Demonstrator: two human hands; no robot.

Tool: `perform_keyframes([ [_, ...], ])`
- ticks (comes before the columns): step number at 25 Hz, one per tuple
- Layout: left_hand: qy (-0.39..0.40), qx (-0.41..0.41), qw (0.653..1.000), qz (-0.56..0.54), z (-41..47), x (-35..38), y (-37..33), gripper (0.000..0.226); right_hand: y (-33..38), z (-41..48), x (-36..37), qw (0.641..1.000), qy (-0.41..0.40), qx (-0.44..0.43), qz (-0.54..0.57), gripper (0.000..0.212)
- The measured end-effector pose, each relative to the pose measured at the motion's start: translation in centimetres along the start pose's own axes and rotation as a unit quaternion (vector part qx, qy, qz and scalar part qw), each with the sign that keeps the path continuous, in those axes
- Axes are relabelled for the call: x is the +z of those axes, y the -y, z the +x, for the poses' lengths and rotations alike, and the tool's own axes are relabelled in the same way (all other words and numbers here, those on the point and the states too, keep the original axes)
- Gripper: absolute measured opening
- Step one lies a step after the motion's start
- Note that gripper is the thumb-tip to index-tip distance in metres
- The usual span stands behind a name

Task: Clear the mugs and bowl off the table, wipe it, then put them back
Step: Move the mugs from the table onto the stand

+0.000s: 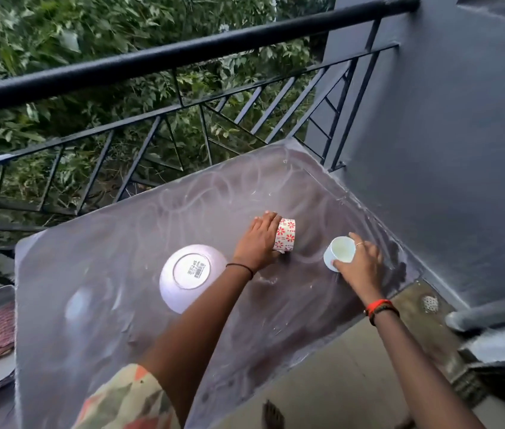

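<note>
Put-back stage: both mugs in hand on the streaked worktop (90, 335).
Head view: the left hand (257, 243) grip wraps the patterned mug (287, 235); the right hand (361, 264) grip clasps the white mug (339, 253). The bowl (192, 277) sits upturned outside the left grip. Wiping looks done, and only letting go of the mugs seems left.

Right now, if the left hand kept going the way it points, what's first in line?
Left hand grips the patterned mug; beyond it bare table, then probably the railing. Depth unclear.
</note>
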State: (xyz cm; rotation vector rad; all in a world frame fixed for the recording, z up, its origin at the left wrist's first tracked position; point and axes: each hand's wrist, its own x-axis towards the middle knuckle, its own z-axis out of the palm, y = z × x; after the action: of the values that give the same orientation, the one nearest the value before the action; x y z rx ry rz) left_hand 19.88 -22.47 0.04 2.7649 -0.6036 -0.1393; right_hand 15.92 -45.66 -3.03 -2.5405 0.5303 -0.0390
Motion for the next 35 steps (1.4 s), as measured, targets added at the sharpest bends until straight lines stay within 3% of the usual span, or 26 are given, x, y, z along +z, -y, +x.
perform_keyframes([
  [3, 0.067, 0.0, 0.997, 0.042, 2.8, 1.0, 0.1, 0.088, -0.7, 1.3, 0.1, 0.998, 0.067, 0.005, -0.011, 0.092],
  [7, 0.12, -0.01, 0.991, 0.06, 4.8, 2.0, 0.7, 0.091, -1.1, 2.2, 0.8, 0.993, 0.12, 0.009, 0.009, 0.094],
  [12, 0.092, -0.017, 0.989, 0.111, 6.0, 3.3, 0.6, 0.076, -1.0, 2.9, 1.5, 0.992, 0.119, 0.017, 0.038, 0.088],
  [16, 0.056, -0.019, 0.986, 0.158, 6.3, 3.9, -0.1, 0.065, -0.3, 3.7, 1.3, 0.992, 0.116, 0.041, -0.012, 0.088],
  [20, -0.018, -0.03, 0.987, 0.158, 5.0, 3.5, 0.2, 0.069, 0.9, 3.0, 1.5, 0.991, 0.123, 0.041, -0.012, 0.086],
  [25, -0.126, -0.106, 0.986, -0.001, 0.9, 2.5, 1.5, 0.084, 3.8, 0.4, 2.2, 0.994, 0.104, -0.002, 0.022, 0.077],
  [29, -0.222, -0.17, 0.954, -0.105, -4.7, -0.7, 2.2, 0.082, 7.5, -3.0, 3.3, 0.99, 0.127, -0.039, 0.054, 0.074],
  [35, -0.362, -0.287, 0.869, -0.176, -16.1, -5.1, 6.5, 0.079, 15.0, -11.0, 5.9, 0.966, 0.207, -0.121, 0.091, 0.07],
])
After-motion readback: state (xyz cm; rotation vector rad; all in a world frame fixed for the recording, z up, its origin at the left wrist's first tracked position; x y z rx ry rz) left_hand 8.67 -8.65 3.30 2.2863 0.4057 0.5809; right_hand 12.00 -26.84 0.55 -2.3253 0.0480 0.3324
